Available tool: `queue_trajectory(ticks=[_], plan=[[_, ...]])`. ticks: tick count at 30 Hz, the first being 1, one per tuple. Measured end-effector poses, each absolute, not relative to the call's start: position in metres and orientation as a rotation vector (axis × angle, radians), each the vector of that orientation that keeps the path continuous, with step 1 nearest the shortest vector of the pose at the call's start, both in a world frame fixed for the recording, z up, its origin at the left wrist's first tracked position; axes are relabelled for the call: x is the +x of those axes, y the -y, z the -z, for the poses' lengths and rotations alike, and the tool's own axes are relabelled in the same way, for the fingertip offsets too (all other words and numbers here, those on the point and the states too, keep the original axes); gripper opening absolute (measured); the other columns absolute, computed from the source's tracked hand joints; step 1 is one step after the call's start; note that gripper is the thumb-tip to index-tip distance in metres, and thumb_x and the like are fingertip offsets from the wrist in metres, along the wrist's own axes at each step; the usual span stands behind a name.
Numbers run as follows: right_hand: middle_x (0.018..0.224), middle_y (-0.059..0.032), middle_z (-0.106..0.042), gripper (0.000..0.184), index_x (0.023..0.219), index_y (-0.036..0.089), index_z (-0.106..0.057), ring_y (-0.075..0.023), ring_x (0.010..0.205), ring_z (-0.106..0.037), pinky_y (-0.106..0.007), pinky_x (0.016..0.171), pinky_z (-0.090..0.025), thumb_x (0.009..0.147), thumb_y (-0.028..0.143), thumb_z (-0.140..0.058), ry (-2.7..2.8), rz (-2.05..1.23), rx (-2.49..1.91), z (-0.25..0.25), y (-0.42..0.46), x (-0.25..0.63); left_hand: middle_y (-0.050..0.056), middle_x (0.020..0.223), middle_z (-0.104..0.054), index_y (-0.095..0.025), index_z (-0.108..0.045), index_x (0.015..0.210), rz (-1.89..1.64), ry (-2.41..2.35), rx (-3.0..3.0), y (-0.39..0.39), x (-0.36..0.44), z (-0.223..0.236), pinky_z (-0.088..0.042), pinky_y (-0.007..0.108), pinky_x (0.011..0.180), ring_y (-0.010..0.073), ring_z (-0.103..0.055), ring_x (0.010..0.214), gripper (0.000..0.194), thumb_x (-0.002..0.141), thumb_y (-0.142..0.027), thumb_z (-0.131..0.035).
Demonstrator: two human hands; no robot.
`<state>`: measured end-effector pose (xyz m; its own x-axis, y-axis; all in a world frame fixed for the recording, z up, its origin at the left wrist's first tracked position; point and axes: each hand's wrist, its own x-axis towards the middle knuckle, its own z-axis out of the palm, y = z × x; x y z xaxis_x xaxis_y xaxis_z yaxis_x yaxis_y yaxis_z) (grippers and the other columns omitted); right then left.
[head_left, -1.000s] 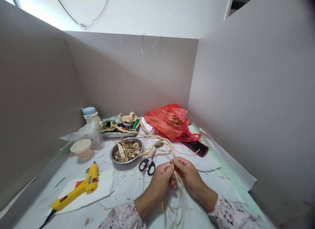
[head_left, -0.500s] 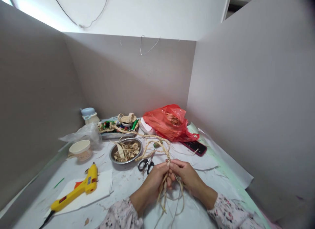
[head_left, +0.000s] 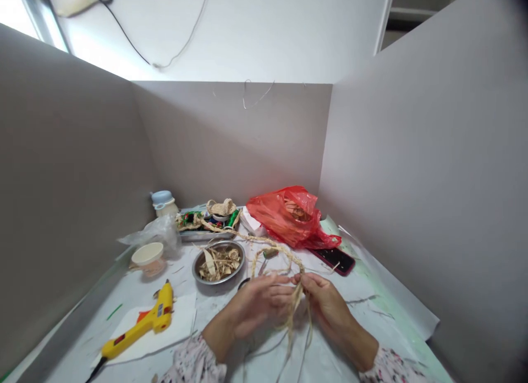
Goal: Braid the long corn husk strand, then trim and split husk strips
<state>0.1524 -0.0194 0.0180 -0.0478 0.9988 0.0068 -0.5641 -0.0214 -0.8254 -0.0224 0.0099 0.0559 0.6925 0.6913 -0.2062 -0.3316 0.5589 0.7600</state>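
Observation:
A pale straw braid (head_left: pixel 284 251) curves across the table from the tray at the back toward my hands. My right hand (head_left: pixel 328 303) pinches its near end between thumb and fingers. Below that pinch, several loose straw strands (head_left: pixel 293 311) hang down, spread toward me. My left hand (head_left: pixel 258 303) is beside the strands with its fingers stretched out toward the right hand, slightly blurred; its fingertips are close to the braid's end, and whether they touch is unclear. Behind the left hand, a black scissor handle (head_left: pixel 243 283) peeks out, mostly covered.
A metal bowl (head_left: pixel 197 273) of straw scraps stands left of the braid. Farther left are a yellow glue gun (head_left: pixel 142 325) on white paper and a paper cup (head_left: pixel 148 256). A red plastic bag (head_left: pixel 276 215) and a phone (head_left: pixel 336 260) lie at back right. Grey partitions (head_left: pixel 239 141) enclose the table.
My left hand has loosened from the braid's end and moved left, its fingers now stretched out. The right hand keeps its pinch. The whole view has shifted slightly, with things lower and farther right.

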Motion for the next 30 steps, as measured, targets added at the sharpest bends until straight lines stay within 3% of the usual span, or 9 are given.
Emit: queue_trajectory(ticks=[3,6,10,14,19,25,30], plan=[[0.077,-0.006,-0.067,0.034,0.075,0.014,-0.07,-0.0167,0.069,-0.057,-0.028,0.067,-0.044,0.066,0.046,-0.079,0.817,-1.414,-0.767,-0.033,0.02,0.162,0.023,0.109,-0.064,-0.007,-0.061,0.093,-0.79,-0.491,0.486,-0.026,-0.033,-0.065,-0.046,0.042,0.094,0.0289,-0.061,0.108,0.031,0.087,-0.037,-0.056],[0.076,-0.0067,-0.065,0.034,0.071,0.015,-0.068,-0.0172,0.07,-0.054,-0.027,0.065,-0.041,0.066,0.048,-0.078,0.885,-1.432,-0.753,-0.045,0.026,0.168,0.018,0.097,-0.066,-0.01,-0.057,0.088,-1.055,-0.513,0.39,-0.052,-0.037,-0.083,-0.05,0.041,0.089,0.0226,-0.066,0.092,0.019,0.091,-0.025,-0.047],[0.076,-0.0066,-0.062,0.027,0.069,0.017,-0.068,-0.0182,0.075,-0.053,-0.029,0.069,-0.039,0.073,0.043,-0.073,1.014,-1.438,-0.656,-0.059,0.043,0.176,0.013,0.083,-0.066,-0.014,-0.054,0.085,-1.076,-0.681,0.377,-0.085,-0.038,-0.119,-0.054,0.037,0.071,0.0191,-0.067,0.069,0.014,0.092,-0.02,-0.044],[0.069,-0.0063,-0.059,0.026,0.065,0.02,-0.068,-0.0208,0.075,-0.052,-0.033,0.072,-0.039,0.072,0.044,-0.073,1.104,-1.368,-0.567,-0.072,0.059,0.19,0.007,0.072,-0.064,-0.015,-0.054,0.085,-1.059,-0.727,0.474,-0.105,-0.029,-0.14,-0.055,0.036,0.065,0.0186,-0.065,0.062,0.014,0.092,-0.018,-0.042],[0.058,-0.0058,-0.058,0.028,0.061,0.023,-0.071,-0.0228,0.071,-0.054,-0.036,0.069,-0.04,0.069,0.05,-0.074,1.286,-1.404,-0.561,-0.081,0.069,0.197,0.007,0.069,-0.06,-0.013,-0.052,0.083,-1.069,-0.808,0.491,-0.128,-0.012,-0.143,-0.053,0.03,0.059,0.0169,-0.062,0.059,0.017,0.092,-0.011,-0.038],[0.057,-0.0051,-0.06,0.028,0.063,0.021,-0.074,-0.0213,0.068,-0.057,-0.034,0.066,-0.042,0.069,0.049,-0.075,1.369,-1.573,-0.579,-0.068,0.077,0.192,0.001,0.068,-0.056,-0.015,-0.048,0.085,-1.238,-0.892,0.521,-0.167,-0.003,-0.157,-0.053,0.028,0.059,0.01,-0.055,0.05,0.016,0.092,-0.007,-0.036],[0.063,-0.005,-0.063,0.025,0.065,0.019,-0.072,-0.0204,0.07,-0.059,-0.032,0.066,-0.042,0.068,0.043,-0.077,1.366,-1.69,-0.636,-0.053,0.074,0.193,0.0,0.068,-0.055,-0.016,-0.047,0.09,-1.4,-0.982,0.671,-0.204,-0.015,-0.184,-0.053,0.029,0.063,0.0094,-0.054,0.051,0.018,0.092,-0.005,-0.034]])
